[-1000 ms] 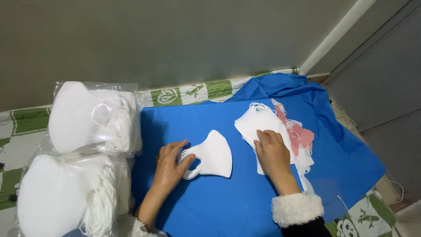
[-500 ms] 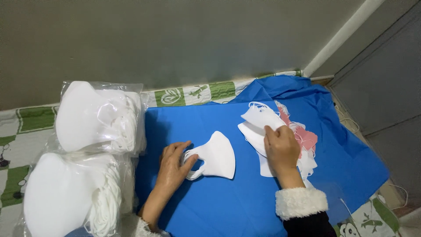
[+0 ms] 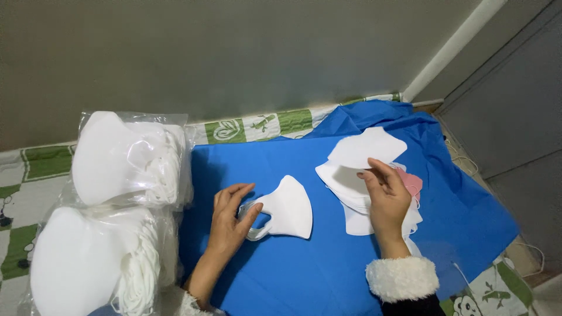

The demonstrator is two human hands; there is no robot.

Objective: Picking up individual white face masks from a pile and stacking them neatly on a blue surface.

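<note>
A folded white face mask (image 3: 287, 208) lies on the blue cloth (image 3: 328, 275). My left hand (image 3: 230, 219) rests on its ear loop at the left end, fingers curled over it. My right hand (image 3: 386, 196) lifts a single white mask piece (image 3: 366, 147) by its edge off a loose pile of white masks (image 3: 345, 184). Some pink pieces (image 3: 411, 181) lie at the right of that pile, partly hidden by my right hand.
Two clear plastic bags packed with white masks (image 3: 126, 158) (image 3: 88, 263) lie at the left on a green and white patterned mat (image 3: 257, 126). A grey wall stands behind. A grey door panel (image 3: 509, 105) and a thin cable are at the right.
My right hand, which lay flat on the pile, has picked up the top mask piece and raised it. My left hand stays on the folded mask's ear loop.
</note>
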